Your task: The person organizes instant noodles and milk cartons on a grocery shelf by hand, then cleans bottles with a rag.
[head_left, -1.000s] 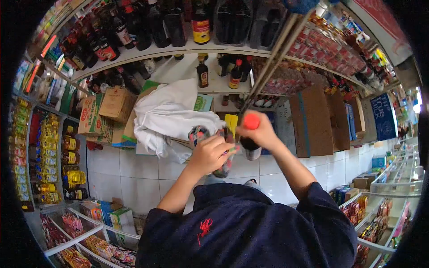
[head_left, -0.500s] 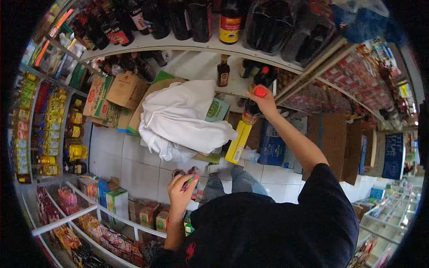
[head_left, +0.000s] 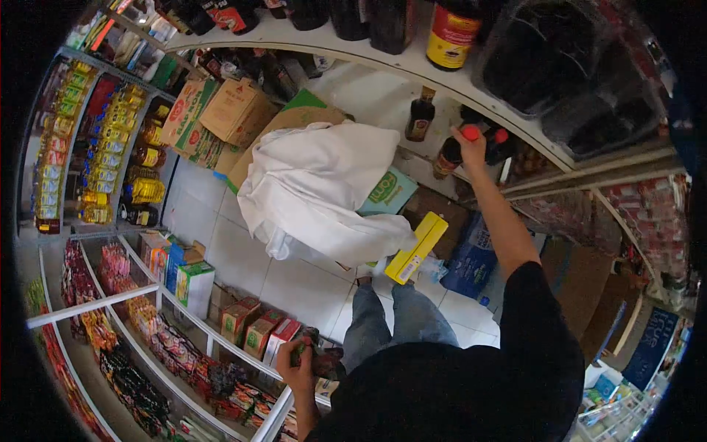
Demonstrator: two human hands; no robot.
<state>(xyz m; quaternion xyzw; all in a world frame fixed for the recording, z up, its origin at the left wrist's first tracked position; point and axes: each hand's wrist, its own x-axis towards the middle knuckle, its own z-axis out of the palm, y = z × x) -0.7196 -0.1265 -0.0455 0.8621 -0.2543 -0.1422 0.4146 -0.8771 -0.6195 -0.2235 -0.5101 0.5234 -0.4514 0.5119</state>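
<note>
My right hand [head_left: 472, 147] is closed around the neck of a dark sauce bottle [head_left: 448, 157] with a red cap, at the lower shelf. Beside it on the right stands another dark red-capped bottle [head_left: 502, 147]. To the left, a smaller dark bottle [head_left: 420, 118] stands on the white shelf. Low in the view, my left hand [head_left: 297, 362] is closed on small dark and reddish packets [head_left: 324, 361], whose kind I cannot make out.
A white cloth [head_left: 317, 191] drapes over boxes in the middle, with a yellow box [head_left: 417, 248] at its right. Bottles line the upper shelf [head_left: 353, 62]. A glass-topped rack [head_left: 158, 289] holds packets at lower left. Cartons [head_left: 237, 110] stand at back left.
My right hand has carried the bottle up and right, from above the yellow box to the lower shelf. My left hand and its packets are lower. The whole view has shifted.
</note>
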